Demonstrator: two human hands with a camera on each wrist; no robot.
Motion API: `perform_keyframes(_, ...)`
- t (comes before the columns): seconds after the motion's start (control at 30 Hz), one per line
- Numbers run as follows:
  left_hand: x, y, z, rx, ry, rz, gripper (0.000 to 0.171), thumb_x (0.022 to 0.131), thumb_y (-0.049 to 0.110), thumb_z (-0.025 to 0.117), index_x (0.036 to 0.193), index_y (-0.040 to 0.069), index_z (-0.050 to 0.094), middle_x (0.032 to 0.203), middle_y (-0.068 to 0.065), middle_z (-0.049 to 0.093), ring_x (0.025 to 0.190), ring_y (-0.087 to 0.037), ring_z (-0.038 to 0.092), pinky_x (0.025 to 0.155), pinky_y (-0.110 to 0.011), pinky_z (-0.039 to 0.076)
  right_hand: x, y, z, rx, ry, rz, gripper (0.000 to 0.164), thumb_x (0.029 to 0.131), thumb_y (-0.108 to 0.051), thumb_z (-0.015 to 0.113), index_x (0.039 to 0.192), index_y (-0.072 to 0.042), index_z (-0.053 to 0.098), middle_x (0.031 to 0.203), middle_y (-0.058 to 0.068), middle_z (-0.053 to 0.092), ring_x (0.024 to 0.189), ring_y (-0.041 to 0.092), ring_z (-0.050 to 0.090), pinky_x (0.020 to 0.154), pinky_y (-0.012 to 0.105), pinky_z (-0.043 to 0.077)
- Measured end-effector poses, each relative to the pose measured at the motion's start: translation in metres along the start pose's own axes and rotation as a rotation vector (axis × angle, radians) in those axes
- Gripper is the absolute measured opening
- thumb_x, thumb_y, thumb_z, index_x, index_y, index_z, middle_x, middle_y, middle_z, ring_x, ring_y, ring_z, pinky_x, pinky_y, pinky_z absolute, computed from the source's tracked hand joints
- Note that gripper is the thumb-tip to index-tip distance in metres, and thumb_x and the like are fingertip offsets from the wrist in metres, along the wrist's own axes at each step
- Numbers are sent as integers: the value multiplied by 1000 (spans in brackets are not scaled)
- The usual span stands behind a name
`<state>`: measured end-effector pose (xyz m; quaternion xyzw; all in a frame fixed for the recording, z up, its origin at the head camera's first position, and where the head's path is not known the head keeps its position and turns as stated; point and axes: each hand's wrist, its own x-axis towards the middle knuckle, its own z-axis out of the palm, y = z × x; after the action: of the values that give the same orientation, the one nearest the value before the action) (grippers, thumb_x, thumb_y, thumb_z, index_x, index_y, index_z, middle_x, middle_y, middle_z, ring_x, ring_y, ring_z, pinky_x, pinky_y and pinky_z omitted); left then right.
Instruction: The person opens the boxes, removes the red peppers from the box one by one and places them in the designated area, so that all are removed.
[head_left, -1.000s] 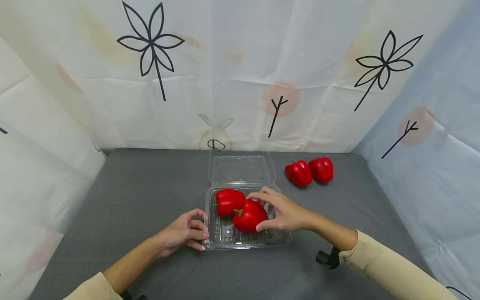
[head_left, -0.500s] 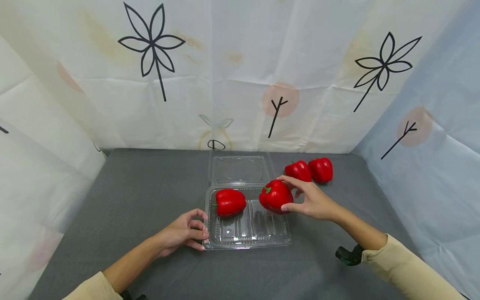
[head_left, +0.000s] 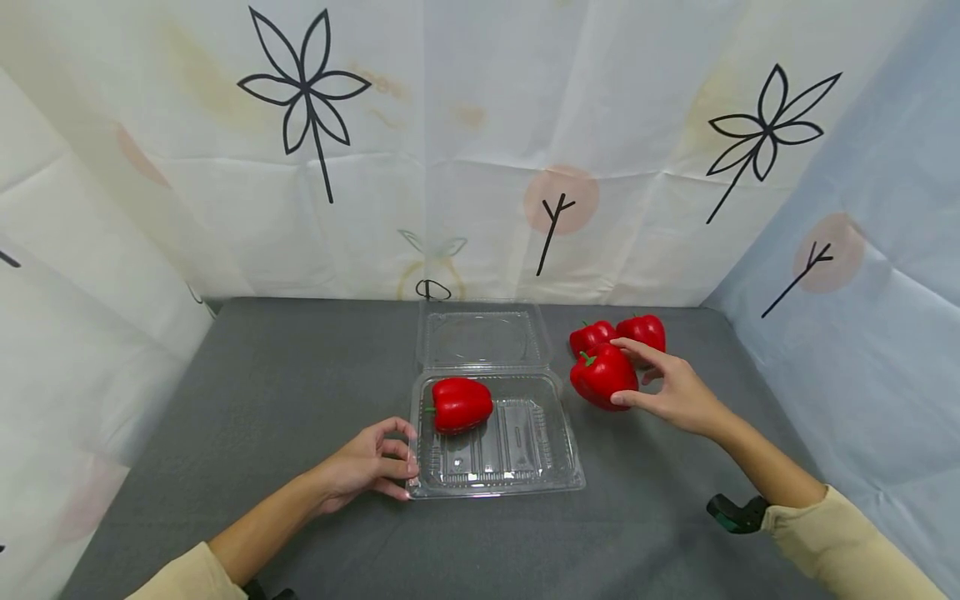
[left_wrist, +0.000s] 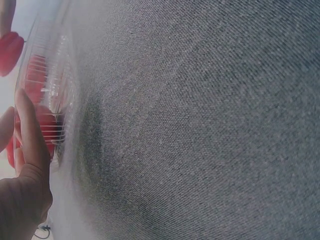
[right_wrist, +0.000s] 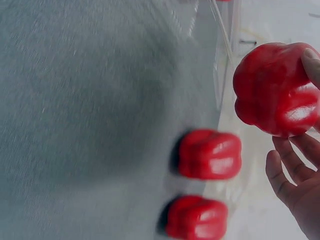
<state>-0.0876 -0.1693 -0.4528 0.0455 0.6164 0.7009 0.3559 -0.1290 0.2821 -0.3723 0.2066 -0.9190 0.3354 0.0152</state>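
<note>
Between the thumb and fingers of my right hand point(head_left: 678, 392) is a red bell pepper point(head_left: 602, 377), its green stem facing left. In the right wrist view this bell pepper point(right_wrist: 275, 90) is held above the table. My left hand point(head_left: 367, 465) holds the left rim of an open clear plastic container point(head_left: 517, 487). One finger point(left_wrist: 32, 130) lies along the container's side in the left wrist view. Another red bell pepper point(head_left: 462, 406) lies on its side in the left part of the container. The hinged lid point(head_left: 483, 337) is laid back behind it.
Two more red bell peppers stand side by side at the back right, the nearer one point(head_left: 588, 336) partly hidden by the held pepper, the other point(head_left: 643, 330) beside it. A grey cloth point(head_left: 315, 358) covers the table. Patterned fabric point(head_left: 480, 150) hangs behind.
My right hand has lifted one bell pepper out of the container and carried it right, past the container's right rim. My left hand has stayed at the left rim.
</note>
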Motion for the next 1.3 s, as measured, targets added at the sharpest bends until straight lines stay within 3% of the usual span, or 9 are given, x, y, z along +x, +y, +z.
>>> perform_keyframes(0.37, -1, 1, -1, 1, 9, -2, 42, 90, -3, 68, 121, 0, 40, 88, -8, 62, 80, -21, 66, 70, -45, 61, -16, 45, -15, -39, 104, 102, 67, 84, -15, 80, 142, -1, 50, 124, 25, 62, 98, 33, 59, 72, 29, 56)
perform_keyframes(0.57, -1, 1, -1, -2, 4, -3, 44, 89, -1, 70, 122, 0, 40, 88, -8, 62, 80, -21, 66, 71, -45, 61, -27, 69, -17, -43, 117, 199, 66, 86, -19, 79, 142, -1, 48, 122, 28, 63, 99, 36, 60, 70, 19, 53)
perform_keyframes(0.87, -1, 2, -1, 2, 14, -13, 45, 89, -1, 70, 122, 0, 40, 88, -9, 62, 80, -21, 66, 71, -44, 61, -37, 88, -18, -65, 107, 253, 67, 89, -24, 76, 144, -1, 45, 127, 31, 59, 103, 41, 59, 67, 21, 53)
perform_keyframes(1.3, -1, 1, 0, 3, 5, -8, 46, 89, 0, 71, 122, -1, 40, 89, -9, 62, 81, -22, 66, 71, -45, 61, -47, 110, -11, -97, 158, 303, 68, 89, -29, 75, 143, 0, 46, 127, 32, 57, 102, 42, 57, 64, 28, 53)
